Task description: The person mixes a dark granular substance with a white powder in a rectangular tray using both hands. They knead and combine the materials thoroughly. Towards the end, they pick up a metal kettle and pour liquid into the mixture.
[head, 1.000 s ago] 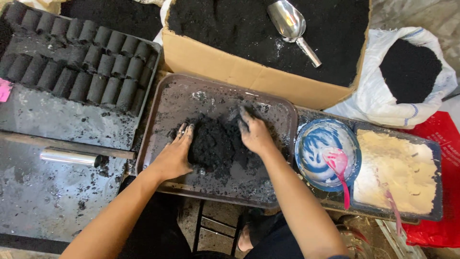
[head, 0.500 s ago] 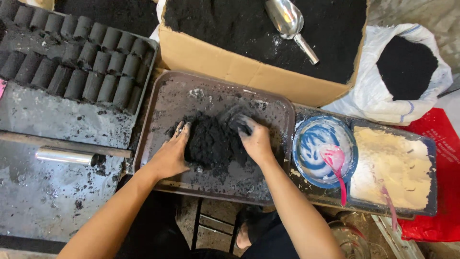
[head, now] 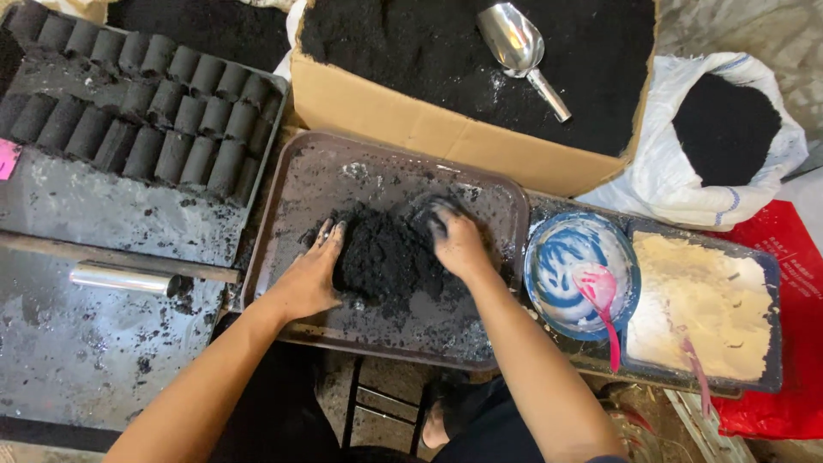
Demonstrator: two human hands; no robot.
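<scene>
1. the left hand lies flat against the left flank of a mound of black powder, its fingers held close together and pointing up the heap, holding nothing.
2. the right hand presses on the upper right side of the same mound, its fingers curled into the dark stuff and coated with it; they close on loose powder, not on any tool.
3. the mound sits near the middle of a brown tray, whose floor is smeared with grey-black dust.
4. left of the tray is a dark surface that carries a rack of black cylinders in rows and a metal tube lying on its side.
5. behind the tray stands a cardboard box full of black powder, with a metal scoop resting on top.
6. to the right, a blue and white bowl holds a pink spoon, just beside a tray of pale yellow powder.
7. a white sack of black powder stands open at the far right, with a red bag below it.
</scene>
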